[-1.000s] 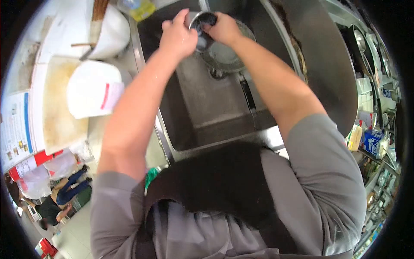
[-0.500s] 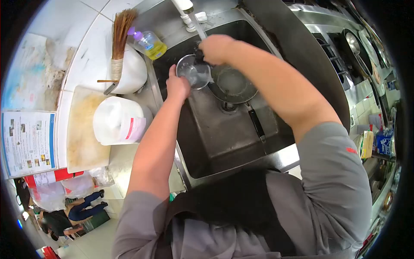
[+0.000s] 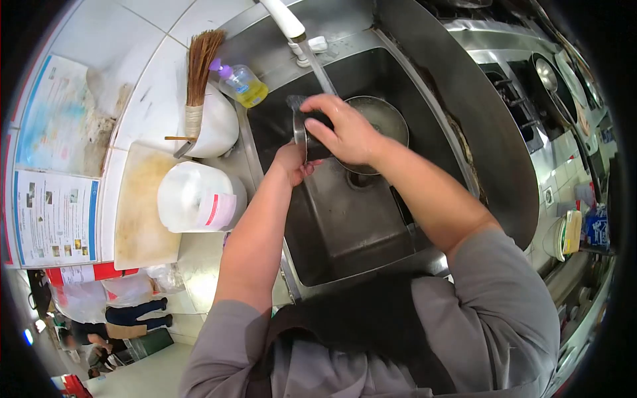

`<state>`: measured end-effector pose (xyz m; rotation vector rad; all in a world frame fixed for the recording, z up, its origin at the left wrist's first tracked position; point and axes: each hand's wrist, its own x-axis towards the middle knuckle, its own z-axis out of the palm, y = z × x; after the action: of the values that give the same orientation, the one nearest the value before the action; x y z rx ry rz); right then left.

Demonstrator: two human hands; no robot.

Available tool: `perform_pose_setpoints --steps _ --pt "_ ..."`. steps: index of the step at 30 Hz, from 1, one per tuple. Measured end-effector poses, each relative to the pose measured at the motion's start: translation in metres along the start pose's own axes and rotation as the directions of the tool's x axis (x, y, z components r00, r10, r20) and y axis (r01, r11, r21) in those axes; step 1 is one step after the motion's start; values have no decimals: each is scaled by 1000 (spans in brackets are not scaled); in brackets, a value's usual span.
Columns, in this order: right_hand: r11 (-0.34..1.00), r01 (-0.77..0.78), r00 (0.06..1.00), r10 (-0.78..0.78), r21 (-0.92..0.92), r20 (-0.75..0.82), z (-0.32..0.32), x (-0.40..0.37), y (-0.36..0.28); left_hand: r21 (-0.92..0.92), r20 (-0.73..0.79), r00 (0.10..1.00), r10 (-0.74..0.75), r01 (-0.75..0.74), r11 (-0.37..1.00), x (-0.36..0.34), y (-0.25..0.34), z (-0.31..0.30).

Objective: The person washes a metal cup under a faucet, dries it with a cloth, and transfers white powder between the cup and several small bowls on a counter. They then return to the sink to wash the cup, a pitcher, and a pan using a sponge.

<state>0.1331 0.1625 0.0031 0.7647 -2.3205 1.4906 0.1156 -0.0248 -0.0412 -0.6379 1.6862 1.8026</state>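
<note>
My left hand [image 3: 290, 163] grips a round metal bowl [image 3: 300, 134] turned nearly edge-on above the sink's left side. Close at the bowl's right, my right hand [image 3: 345, 131] curves with thumb and fingers around a gap. A grey, scourer-like clump [image 3: 296, 102] shows at its fingertips by the bowl's upper rim; its kind is not clear. Water runs from the white faucet [image 3: 286, 20] just behind the right hand. Beneath that hand, a dark frying pan [image 3: 391, 119] lies in the sink, partly hidden by the forearm, with cloudy liquid in it.
The steel sink [image 3: 345, 249] has a drain near its middle. Along its left stand a soap bottle [image 3: 242, 86], a bristle brush [image 3: 199, 73] in a white container and a white tub [image 3: 192, 192]. A cutting board [image 3: 136, 212] leans behind. A stove [image 3: 511, 99] lies right; people are far lower left.
The bowl has tipped from facing up to nearly edge-on. My right hand has come down from the faucet stream to the bowl's side, uncovering the faucet. The view has shifted slightly.
</note>
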Motion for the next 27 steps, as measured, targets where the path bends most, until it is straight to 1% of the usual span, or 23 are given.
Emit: perform_pose_setpoints --steps 1,2,3,6,7,8,9,10,11,12,13,14,15,16,17,18,20,22,23,24,25,26,27 --pt "995 -97 995 97 -19 0 -2 8 2 -13 47 998 33 -33 999 11 -11 -7" --pt "981 -190 982 190 -39 0 -5 17 3 -29 93 993 69 -67 997 5 -11 -4" --pt "954 -299 954 299 -22 7 -8 24 4 -104 25 999 43 -40 994 2 -11 4" --pt "923 -346 934 355 -170 26 -5 25 10 -49 19 1000 13 -12 999 4 -12 4" --pt "951 -229 973 219 -208 -69 6 7 -2 -86 37 999 27 -24 996 11 -14 0" --pt "917 -46 984 -26 -395 -175 15 -8 -15 -127 53 998 40 -33 991 20 -20 -7" --pt "869 37 975 -140 -494 -172 17 -16 -23 -170 68 996 55 -43 985 25 -22 -11" --pt "801 113 955 -251 -587 -158 15 -19 -28 -162 100 993 66 -49 986 20 -20 -12" --pt "923 -59 994 18 -379 -110 10 -12 -28 -149 134 989 71 -51 988 13 -21 -14" --pt "948 -269 962 272 -168 -5 1 3 -23 -131 169 983 74 -52 990 6 -22 -14" --pt "872 -490 864 481 26 145 -8 18 -12 -55 252 963 91 -80 995 -5 -17 -9" --pt "694 -627 775 514 354 367 -16 27 15 -126 163 983 83 -62 990 -23 -10 3" --pt "492 -724 685 593 484 422 -26 22 10 -198 72 995 69 -54 979 -44 -1 21" --pt "271 -771 593 637 577 493 -35 23 1 -293 48 996 81 -64 954 -55 9 34" --pt "69 -684 585 647 726 489 -30 18 -7 -385 24 995 93 -77 920 -67 19 48" --pt "6 -647 545 703 763 456 -21 11 -15 -491 60 991 123 -78 868 -74 26 56" --pt "-67 -333 699 652 940 294 22 -8 7 -598 212 951 223 -54 800 -57 22 41" --pt "298 -361 659 752 884 15 37 -22 -23 -583 453 827 332 -6 812 16 -10 -13" --pt "660 -208 765 570 722 -300 67 -34 1 -575 419 828 372 -75 815 30 -16 -19" --pt "804 -276 783 506 526 -362 60 -42 -17 -512 391 864 318 -83 855 26 -13 -15" --pt "893 -177 845 353 413 -402 46 -37 -25 -445 356 897 263 -84 891 17 -10 -10" --pt "952 -68 887 195 300 -418 36 -32 -27 -375 311 928 205 -78 924 11 -12 -9" --pt "940 -36 920 163 338 -356 29 -23 -21 -451 397 899 184 17 892 19 -33 -13"
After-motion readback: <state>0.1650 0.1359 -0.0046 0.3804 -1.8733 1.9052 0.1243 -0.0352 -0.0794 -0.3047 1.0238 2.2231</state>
